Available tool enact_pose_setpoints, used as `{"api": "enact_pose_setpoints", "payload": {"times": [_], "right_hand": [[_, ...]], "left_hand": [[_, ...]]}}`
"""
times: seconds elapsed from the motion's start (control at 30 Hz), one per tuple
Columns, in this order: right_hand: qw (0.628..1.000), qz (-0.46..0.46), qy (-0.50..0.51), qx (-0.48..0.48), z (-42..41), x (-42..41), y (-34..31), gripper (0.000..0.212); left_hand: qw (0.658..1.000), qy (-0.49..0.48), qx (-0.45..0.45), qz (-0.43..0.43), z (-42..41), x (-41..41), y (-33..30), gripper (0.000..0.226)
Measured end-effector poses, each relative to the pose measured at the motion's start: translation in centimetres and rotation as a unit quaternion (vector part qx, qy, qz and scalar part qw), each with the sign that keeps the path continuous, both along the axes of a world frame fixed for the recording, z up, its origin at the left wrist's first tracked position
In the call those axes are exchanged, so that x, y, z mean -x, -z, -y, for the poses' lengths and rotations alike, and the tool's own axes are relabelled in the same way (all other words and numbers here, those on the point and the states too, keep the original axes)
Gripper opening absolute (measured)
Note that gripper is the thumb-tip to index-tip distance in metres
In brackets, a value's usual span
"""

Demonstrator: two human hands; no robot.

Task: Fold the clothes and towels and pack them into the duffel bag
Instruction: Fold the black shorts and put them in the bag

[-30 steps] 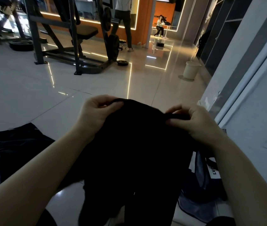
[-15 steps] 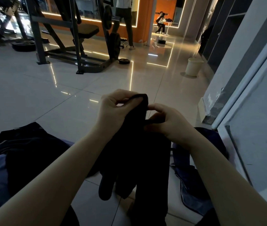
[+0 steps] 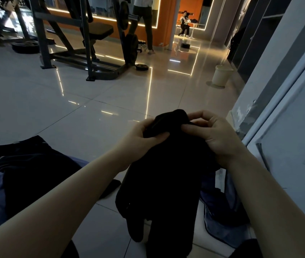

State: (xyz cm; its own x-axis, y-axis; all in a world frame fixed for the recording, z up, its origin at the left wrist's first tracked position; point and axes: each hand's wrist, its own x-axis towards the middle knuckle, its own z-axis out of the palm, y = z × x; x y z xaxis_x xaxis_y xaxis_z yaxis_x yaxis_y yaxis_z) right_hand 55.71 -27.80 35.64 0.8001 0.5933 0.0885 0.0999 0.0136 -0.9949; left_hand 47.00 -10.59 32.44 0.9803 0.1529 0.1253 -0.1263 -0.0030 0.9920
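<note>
holding a black garment (image 3: 164, 175) up over the tiled floor (image 3: 73, 108): left hand (image 3: 138, 144) and right hand (image 3: 217, 135) each grip pinching its bunched top edge, rest hanging down.

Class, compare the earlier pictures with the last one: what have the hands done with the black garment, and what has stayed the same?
The left hand and right hand moved together, bunching the black garment from spread wide to a narrow hanging fold. Neither let go. The dark clothes on the floor and the white bin stayed put.
</note>
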Motion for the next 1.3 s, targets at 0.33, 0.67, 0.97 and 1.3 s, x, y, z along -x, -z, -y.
{"api": "enact_pose_setpoints", "payload": {"times": [0.33, 0.67, 0.97, 1.3], "right_hand": [[0.989, 0.076, -0.062, 0.11, 0.7, 0.1, -0.1, 0.056], [0.967, 0.213, -0.001, 0.14, 0.7, 0.4, 0.1, 0.019], [0.984, 0.146, 0.099, -0.018, 5.7, -1.4, -2.0, 0.03], [0.944, 0.243, 0.136, 0.175, 7.1, -1.3, -1.2, 0.021]], "left_hand": [[0.998, -0.011, -0.039, 0.04, 1.1, -0.4, 0.8, 0.02], [0.997, 0.033, -0.064, -0.03, -0.9, -0.5, 2.5, 0.024], [0.898, -0.011, -0.426, -0.107, -5.1, -0.1, 5.1, 0.029], [0.98, -0.179, -0.09, 0.002, -3.9, 0.0, 2.2, 0.026]]}}
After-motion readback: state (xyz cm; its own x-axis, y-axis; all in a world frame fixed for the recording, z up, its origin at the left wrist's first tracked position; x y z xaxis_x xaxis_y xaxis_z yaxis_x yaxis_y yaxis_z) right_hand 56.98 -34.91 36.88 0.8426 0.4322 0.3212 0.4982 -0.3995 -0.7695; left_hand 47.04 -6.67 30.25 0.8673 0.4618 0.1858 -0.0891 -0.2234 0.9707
